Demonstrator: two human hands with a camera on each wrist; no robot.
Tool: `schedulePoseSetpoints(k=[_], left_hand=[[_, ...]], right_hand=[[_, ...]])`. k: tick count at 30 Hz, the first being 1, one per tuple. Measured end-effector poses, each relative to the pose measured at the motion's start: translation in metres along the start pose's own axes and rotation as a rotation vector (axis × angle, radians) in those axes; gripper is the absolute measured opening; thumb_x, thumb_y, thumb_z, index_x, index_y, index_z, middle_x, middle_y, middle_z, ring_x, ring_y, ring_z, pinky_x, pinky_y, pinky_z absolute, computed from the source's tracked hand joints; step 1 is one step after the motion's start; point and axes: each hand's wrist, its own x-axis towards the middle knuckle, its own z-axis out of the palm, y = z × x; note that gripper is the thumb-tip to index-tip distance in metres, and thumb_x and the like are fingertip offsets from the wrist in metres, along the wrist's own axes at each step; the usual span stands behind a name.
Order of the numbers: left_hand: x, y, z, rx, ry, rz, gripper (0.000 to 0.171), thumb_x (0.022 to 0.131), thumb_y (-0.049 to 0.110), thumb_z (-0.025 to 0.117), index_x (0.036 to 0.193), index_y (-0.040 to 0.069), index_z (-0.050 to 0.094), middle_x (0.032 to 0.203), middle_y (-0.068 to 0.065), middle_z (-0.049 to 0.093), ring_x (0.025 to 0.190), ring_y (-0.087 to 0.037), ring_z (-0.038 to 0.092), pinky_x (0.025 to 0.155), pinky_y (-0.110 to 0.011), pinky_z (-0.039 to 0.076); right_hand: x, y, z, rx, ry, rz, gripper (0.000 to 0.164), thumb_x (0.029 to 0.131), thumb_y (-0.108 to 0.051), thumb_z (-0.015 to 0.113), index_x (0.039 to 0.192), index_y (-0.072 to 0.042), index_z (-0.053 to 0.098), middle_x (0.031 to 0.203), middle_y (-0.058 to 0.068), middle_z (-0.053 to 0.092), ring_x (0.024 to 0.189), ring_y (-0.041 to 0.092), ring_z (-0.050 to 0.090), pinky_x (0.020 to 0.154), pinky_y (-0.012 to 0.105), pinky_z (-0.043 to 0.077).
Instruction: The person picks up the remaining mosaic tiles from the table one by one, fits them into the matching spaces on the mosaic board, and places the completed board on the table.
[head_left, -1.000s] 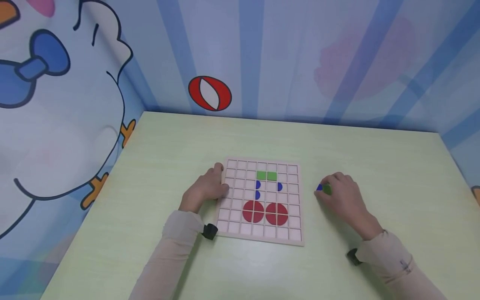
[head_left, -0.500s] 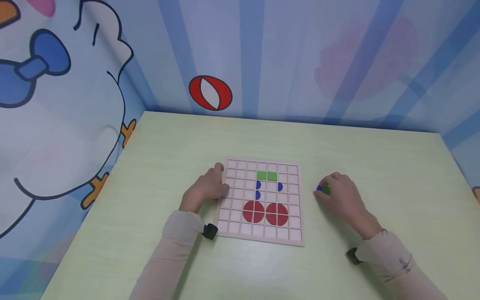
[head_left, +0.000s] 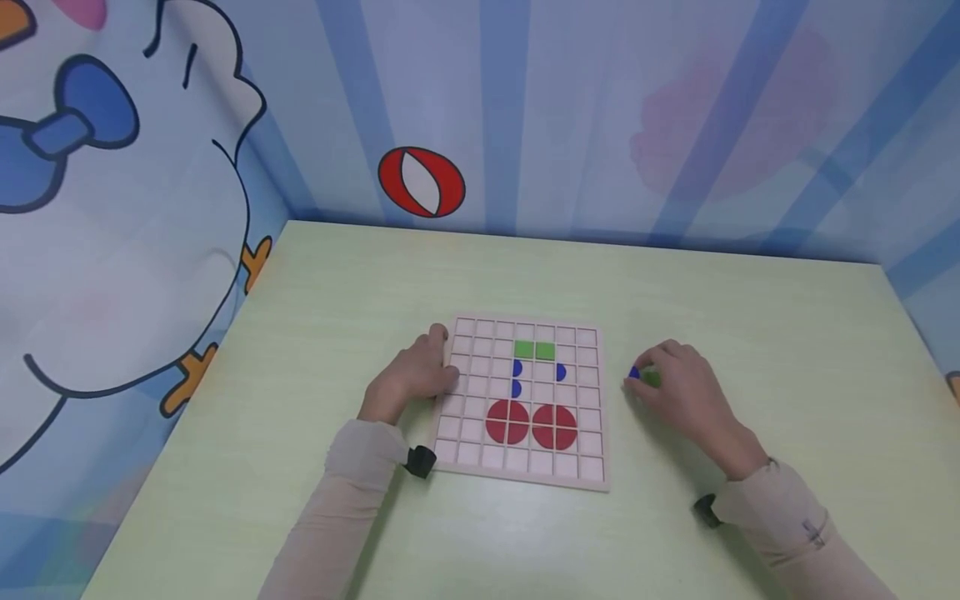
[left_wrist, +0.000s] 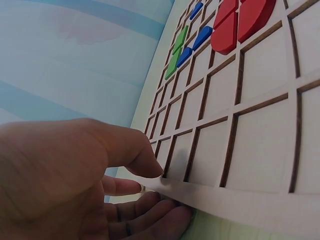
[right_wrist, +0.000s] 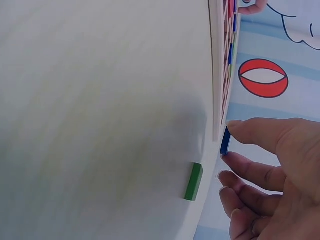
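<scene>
A square wooden grid board (head_left: 490, 460) lies on the table. At its left side, my left hand (head_left: 411, 372) grips the edge, and in the left wrist view the thumb (left_wrist: 145, 155) rests on the rim while the fingers curl at the side. Set in the grid are green squares (head_left: 524, 350), blue half-circles (head_left: 517, 389) and red quarter pieces (head_left: 497, 412) forming two discs. To the right of the board, my right hand (head_left: 686, 392) pinches a small blue half-circle piece (right_wrist: 225, 141) between thumb and forefinger. Below that hand, a green block (right_wrist: 194, 182) lies on the table.
The pale green table (head_left: 360, 275) meets a blue striped wall (head_left: 570, 125) at the back. A printed cartoon figure (head_left: 120, 275) covers the left wall. Small black devices (head_left: 421, 461) sit at both wrists.
The blue piece in my right fingers has shifted slightly left and up, away from the green block. My left hand and the board stay put.
</scene>
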Motion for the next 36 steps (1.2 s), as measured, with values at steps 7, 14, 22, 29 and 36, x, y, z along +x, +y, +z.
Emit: schedulePoseSetpoints(k=[7,14,22,29,36], left_hand=[[0.000,0.000,-0.001,-0.002,-0.005,-0.001,0.059,0.088,0.022,0.053,0.140,0.011,0.027,0.118,-0.011,0.048,0.091,-0.027,0.051,0.074,-0.036,0.040],[0.000,-0.001,-0.001,-0.004,0.000,0.012,0.059,0.088,0.022,0.054,0.139,0.010,0.028,0.116,-0.011,0.048,0.086,-0.027,0.052,0.070,-0.034,0.040],[0.001,-0.001,-0.001,0.000,-0.009,0.013,0.059,0.088,0.022,0.053,0.140,0.010,0.027,0.117,-0.012,0.048,0.086,-0.027,0.052,0.071,-0.035,0.040],[0.001,0.000,-0.002,0.006,-0.022,0.000,0.059,0.089,0.023,0.053,0.140,0.010,0.026,0.117,-0.012,0.047,0.087,-0.028,0.053,0.070,-0.035,0.040],[0.001,0.001,-0.002,0.038,-0.014,0.009,0.058,0.090,0.025,0.052,0.141,0.010,0.026,0.117,-0.012,0.048,0.088,-0.027,0.051,0.070,-0.035,0.039]], right_hand=[[0.000,-0.006,-0.005,0.000,0.008,-0.001,0.028,0.084,-0.024,0.071,0.101,-0.002,0.067,0.108,0.018,0.059,0.100,0.033,0.052,0.088,0.050,0.042],[0.000,-0.012,-0.008,0.005,0.016,-0.024,0.028,0.084,-0.023,0.072,0.101,-0.002,0.067,0.108,0.017,0.061,0.100,0.033,0.053,0.088,0.049,0.043],[-0.002,-0.021,-0.010,0.008,0.000,-0.033,0.029,0.085,-0.025,0.070,0.103,-0.003,0.067,0.110,0.016,0.061,0.102,0.033,0.053,0.089,0.049,0.043],[-0.002,-0.036,-0.008,0.009,-0.020,-0.046,0.030,0.084,-0.024,0.072,0.104,-0.003,0.067,0.111,0.016,0.061,0.105,0.033,0.053,0.091,0.049,0.043],[0.000,-0.050,-0.002,0.001,-0.019,-0.096,0.031,0.082,-0.026,0.074,0.104,-0.005,0.068,0.108,0.012,0.062,0.104,0.030,0.054,0.090,0.046,0.045]])
